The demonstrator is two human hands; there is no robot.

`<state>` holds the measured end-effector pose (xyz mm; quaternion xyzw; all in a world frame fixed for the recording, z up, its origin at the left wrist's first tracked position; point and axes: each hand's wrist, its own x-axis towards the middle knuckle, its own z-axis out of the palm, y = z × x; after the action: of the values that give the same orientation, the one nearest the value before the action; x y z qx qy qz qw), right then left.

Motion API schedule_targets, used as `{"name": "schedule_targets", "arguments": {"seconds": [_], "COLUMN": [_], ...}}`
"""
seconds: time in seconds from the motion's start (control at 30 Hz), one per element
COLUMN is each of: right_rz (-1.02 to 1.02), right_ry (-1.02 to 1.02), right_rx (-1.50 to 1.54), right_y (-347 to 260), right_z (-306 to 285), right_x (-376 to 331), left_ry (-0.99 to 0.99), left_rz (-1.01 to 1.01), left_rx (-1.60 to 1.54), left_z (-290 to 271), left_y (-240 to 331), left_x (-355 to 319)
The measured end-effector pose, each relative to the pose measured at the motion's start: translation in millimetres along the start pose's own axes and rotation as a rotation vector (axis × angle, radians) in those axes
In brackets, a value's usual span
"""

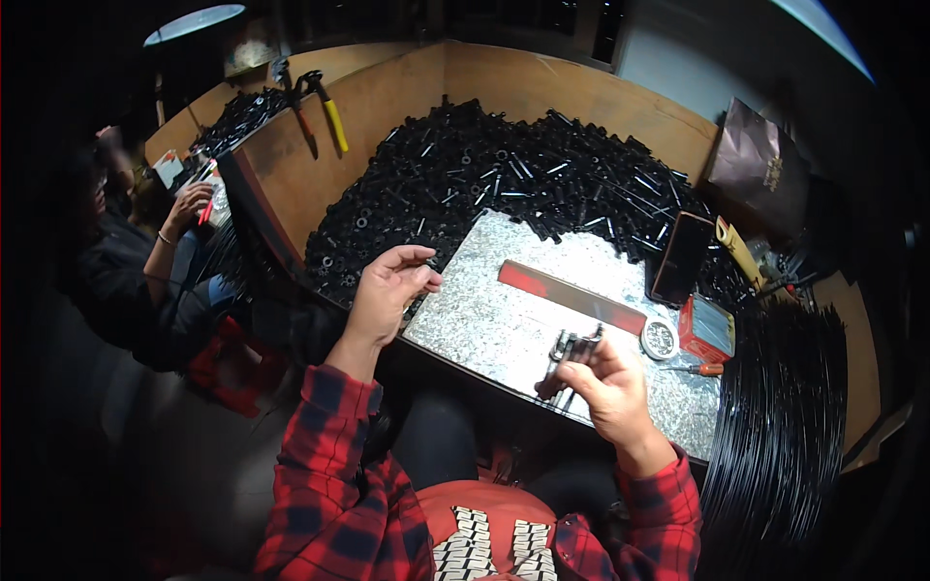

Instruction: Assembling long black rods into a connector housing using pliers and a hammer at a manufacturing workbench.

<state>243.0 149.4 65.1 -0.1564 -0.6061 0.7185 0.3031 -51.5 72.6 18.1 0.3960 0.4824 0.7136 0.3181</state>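
My right hand (pixel 615 389) is closed around a few short, dark, shiny pieces (pixel 572 356) above the near edge of the speckled board (pixel 455 310). Their exact kind is hard to make out. Over the board's left edge, my left hand (pixel 386 295) is raised with thumb and forefinger apart, and I see nothing held between them. Beyond it rises a large heap of small black tubular parts (pixel 465 174). A long reddish-brown bar (pixel 572 295) lies across the board, between and beyond my hands.
Right of the bar are a round white dish (pixel 660 339), a red box (pixel 707 327), an orange-handled screwdriver (pixel 710 369) and a phone (pixel 682 258). Long black strands (pixel 775 426) hang at the right. Pliers (pixel 332 111) hang on the wooden partition; a co-worker (pixel 126 252) sits left.
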Motion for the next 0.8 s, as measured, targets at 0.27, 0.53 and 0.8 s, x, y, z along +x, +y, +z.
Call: {"name": "schedule_targets", "arguments": {"seconds": [0.27, 0.53, 0.8], "right_rz": [-0.026, -0.050, -0.054], "right_ry": [-0.071, -0.123, -0.166], "right_rx": [-0.008, 0.050, 0.049], "right_y": [12.4, 16.3, 15.3], "right_z": [6.3, -2.6, -2.5], "right_x": [30.4, 35.3, 37.0], "left_ry": [-0.283, -0.302, -0.389], "left_rz": [-0.009, 0.012, 0.064], "left_rx": [-0.406, -0.289, -0.210], "left_z": [68.7, 85.0, 94.5], "left_y": [38.1, 40.7, 44.3], "left_x": [-21.3, -20.7, -22.1]}}
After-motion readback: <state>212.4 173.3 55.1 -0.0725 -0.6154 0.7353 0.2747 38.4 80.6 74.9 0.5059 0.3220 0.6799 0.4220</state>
